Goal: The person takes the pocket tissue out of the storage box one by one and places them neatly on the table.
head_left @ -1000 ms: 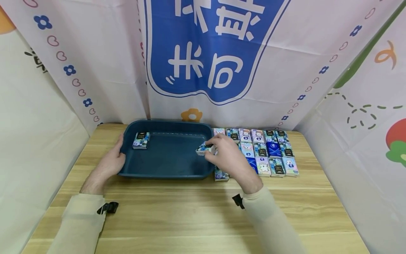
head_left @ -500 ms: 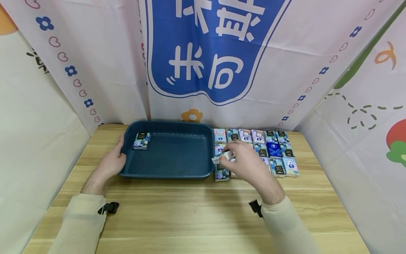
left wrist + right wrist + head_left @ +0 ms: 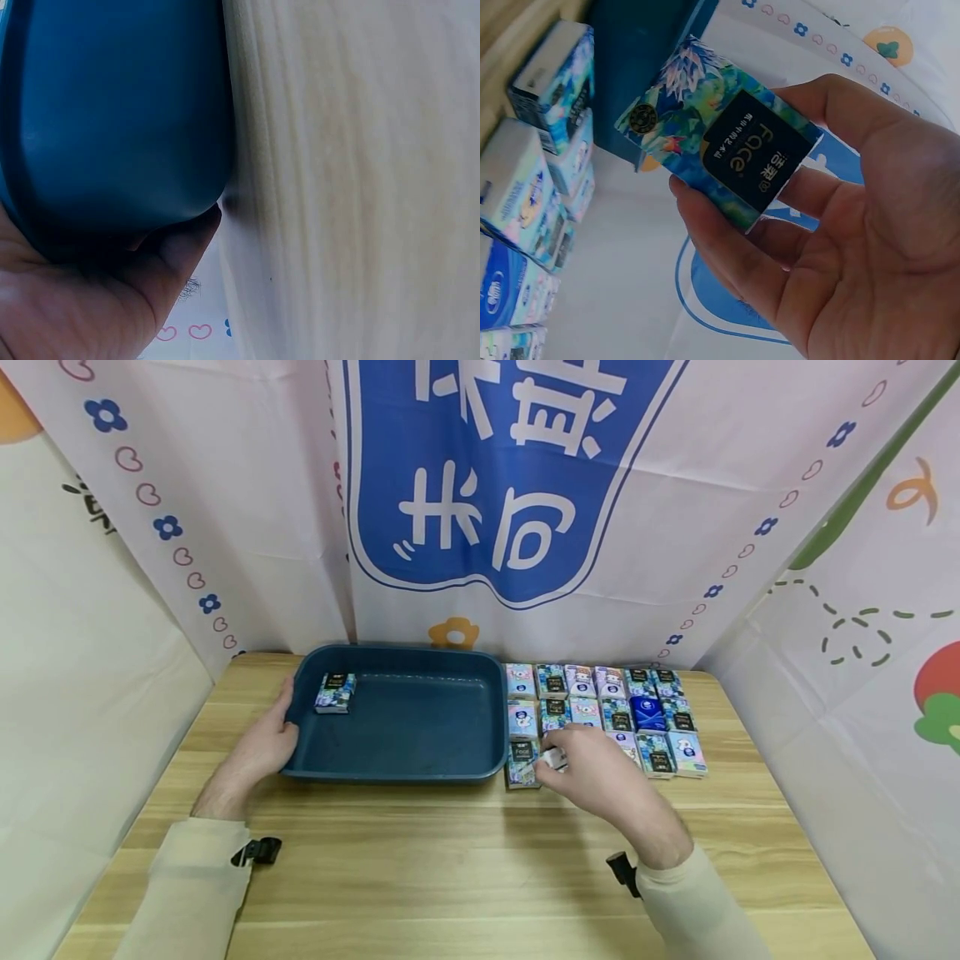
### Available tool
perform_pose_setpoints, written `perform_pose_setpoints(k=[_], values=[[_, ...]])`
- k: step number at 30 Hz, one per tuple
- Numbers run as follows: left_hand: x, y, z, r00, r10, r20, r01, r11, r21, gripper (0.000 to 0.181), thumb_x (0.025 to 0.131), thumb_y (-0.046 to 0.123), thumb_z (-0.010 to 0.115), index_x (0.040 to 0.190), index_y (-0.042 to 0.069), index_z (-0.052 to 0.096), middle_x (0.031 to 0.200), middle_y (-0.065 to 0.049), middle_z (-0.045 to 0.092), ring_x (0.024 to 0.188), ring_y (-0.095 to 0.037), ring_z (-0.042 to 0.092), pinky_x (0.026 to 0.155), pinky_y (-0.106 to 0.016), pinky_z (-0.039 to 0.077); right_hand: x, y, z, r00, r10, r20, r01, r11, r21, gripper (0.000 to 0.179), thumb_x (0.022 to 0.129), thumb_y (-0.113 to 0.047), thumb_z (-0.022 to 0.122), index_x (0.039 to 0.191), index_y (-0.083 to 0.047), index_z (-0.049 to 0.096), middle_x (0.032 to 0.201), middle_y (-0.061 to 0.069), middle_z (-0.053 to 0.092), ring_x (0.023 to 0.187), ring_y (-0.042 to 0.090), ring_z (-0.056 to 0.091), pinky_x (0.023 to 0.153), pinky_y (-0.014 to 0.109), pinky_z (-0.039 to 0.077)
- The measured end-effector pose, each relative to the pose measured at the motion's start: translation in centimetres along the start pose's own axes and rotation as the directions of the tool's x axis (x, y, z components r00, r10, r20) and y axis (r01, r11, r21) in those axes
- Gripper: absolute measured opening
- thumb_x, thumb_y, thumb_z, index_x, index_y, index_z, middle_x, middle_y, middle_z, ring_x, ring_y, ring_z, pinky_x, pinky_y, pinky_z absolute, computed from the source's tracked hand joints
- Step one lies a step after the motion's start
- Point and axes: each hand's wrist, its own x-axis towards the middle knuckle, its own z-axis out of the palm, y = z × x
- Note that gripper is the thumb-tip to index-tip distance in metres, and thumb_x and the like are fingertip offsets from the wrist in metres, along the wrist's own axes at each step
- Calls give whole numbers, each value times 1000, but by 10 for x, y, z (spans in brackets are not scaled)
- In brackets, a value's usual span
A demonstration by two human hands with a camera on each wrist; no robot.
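Note:
My right hand pinches a small tissue pack between thumb and fingers, just above the front row of packs. The pack has a blue-green floral print and a black "Face" label; in the head view the hand mostly covers it. At the other side, my left hand rests against the left end of a dark teal tray, its thumb along the outer wall in the left wrist view. One floral tissue pack lies inside the tray at the back left.
Right of the tray, several tissue packs lie side by side in rows on the wooden table. A front floral pack sits close to the tray's right corner. A printed cloth hangs behind.
My right hand has carried the tissue pack from over the tray's right side, rightward and toward me, to the front row of packs. My left hand and the tray stay in place.

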Motion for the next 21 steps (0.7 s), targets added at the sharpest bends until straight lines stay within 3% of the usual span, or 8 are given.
perform_pose_setpoints(k=[10, 16, 21], values=[[0, 0, 0, 1000, -4, -2, 4, 1000, -6, 79, 120, 5, 24, 184, 11, -22, 193, -23, -23, 181, -57, -10, 149, -76, 1, -5, -4, 22, 999, -39, 17, 40, 996, -77, 21, 99, -23, 83, 110, -5, 88, 103, 3, 75, 86, 15, 66, 82, 38, 66], [0, -2, 0, 1000, -6, -2, 6, 1000, 2, 78, 120, 6, 23, 184, 11, -21, 193, -23, -22, 181, -58, -9, 148, -77, 2, -2, -4, 38, 999, -48, -14, 46, 994, -101, 22, 97, -24, 88, 107, -5, 88, 101, 3, 74, 85, 16, 66, 77, 36, 65], [1, -1, 1, 1000, -2, -5, 2, 1000, 6, 78, 120, 6, 24, 184, 10, -21, 193, -24, -21, 181, -59, -7, 148, -77, 3, 1, -2, 52, 999, -23, -30, 19, 992, -123, 28, 98, -30, 92, 110, -5, 88, 105, 5, 74, 91, 20, 68, 82, 40, 67]])
